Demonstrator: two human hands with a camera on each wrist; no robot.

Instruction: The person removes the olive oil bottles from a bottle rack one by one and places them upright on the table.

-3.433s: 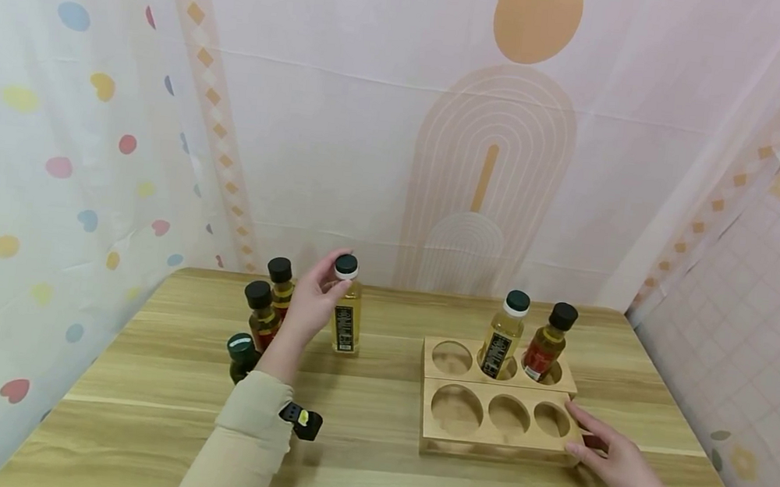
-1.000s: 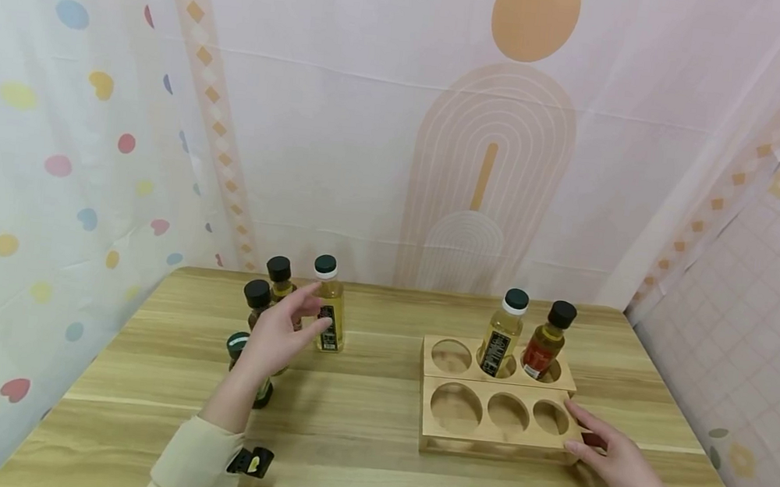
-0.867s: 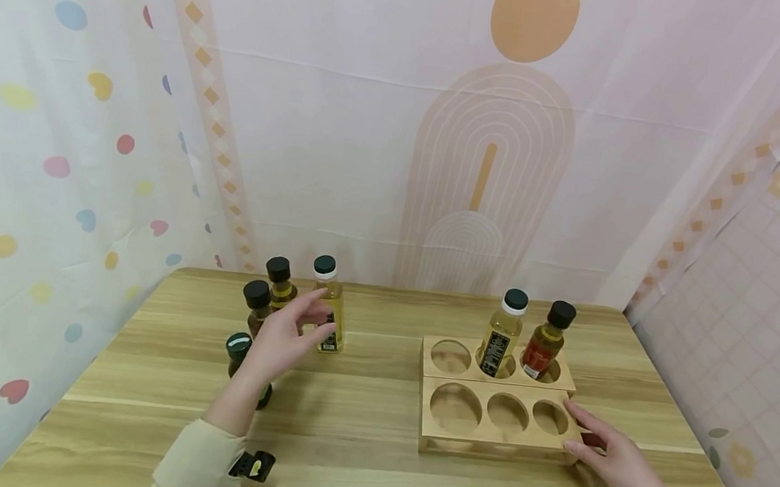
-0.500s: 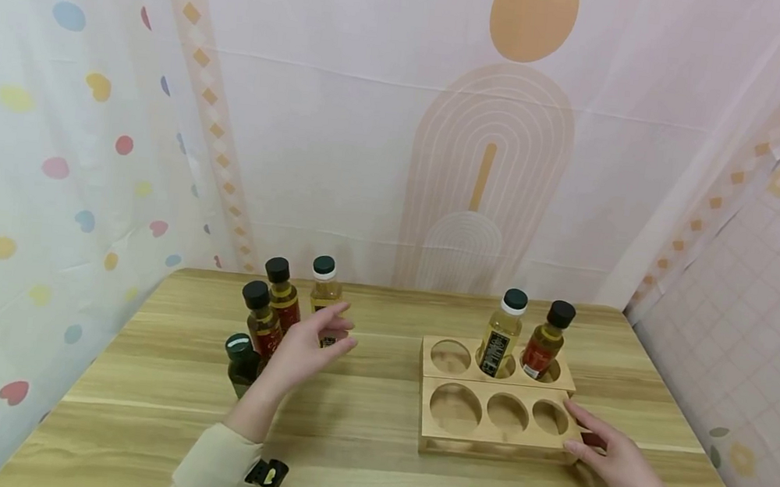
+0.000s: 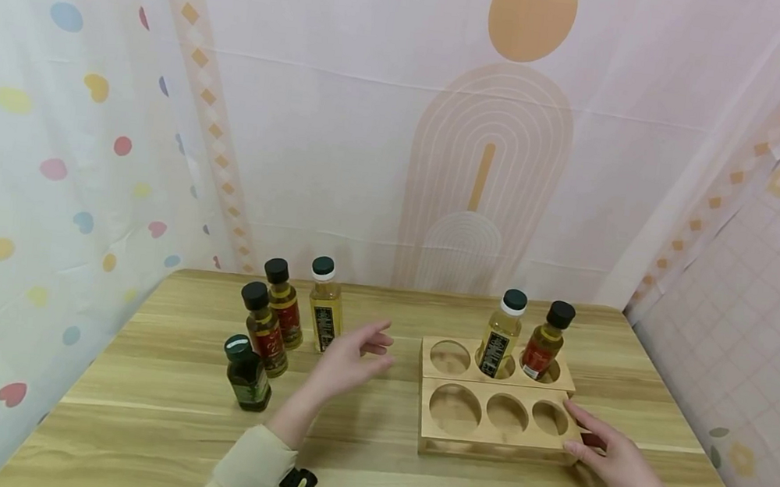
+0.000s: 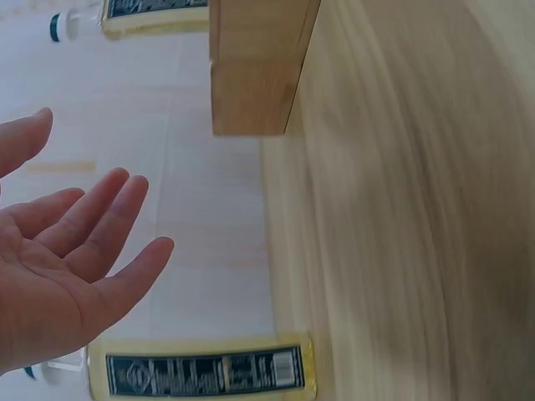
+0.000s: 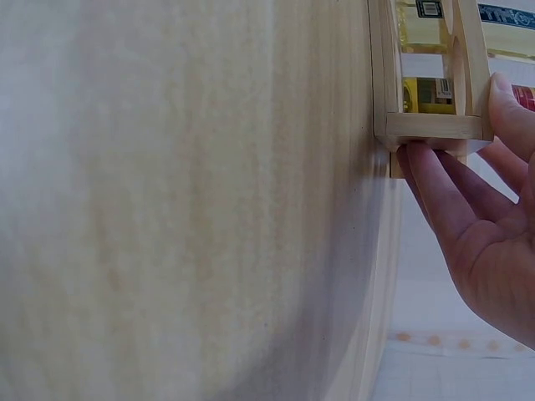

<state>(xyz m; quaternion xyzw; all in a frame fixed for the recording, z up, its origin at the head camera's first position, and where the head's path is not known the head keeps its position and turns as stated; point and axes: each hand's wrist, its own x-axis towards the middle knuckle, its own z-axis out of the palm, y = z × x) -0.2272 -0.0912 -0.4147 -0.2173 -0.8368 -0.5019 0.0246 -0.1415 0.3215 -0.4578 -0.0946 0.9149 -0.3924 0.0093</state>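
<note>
My left hand is in the air between the standing bottles and the rack, holding nothing, its fingers spread apart in the left wrist view. Just left of it stands a yellow oil bottle with a dark green cap. A two-tier wooden bottle rack with round holes sits on the table to the right. Its back row carries another yellow oil bottle and a red-labelled oil bottle. My right hand holds the rack's right end, with thumb and fingers on its edges, as the right wrist view shows.
Two red-labelled bottles with black caps, one in front and one behind, stand upright at the left. Nearer is a dark green bottle. All stand on a wooden table. A patterned curtain hangs behind it.
My left hand let go of the yellow bottle, which now stands further left beside the red-labelled ones. The hand then moved right, toward the rack. My right hand stayed on the rack.
</note>
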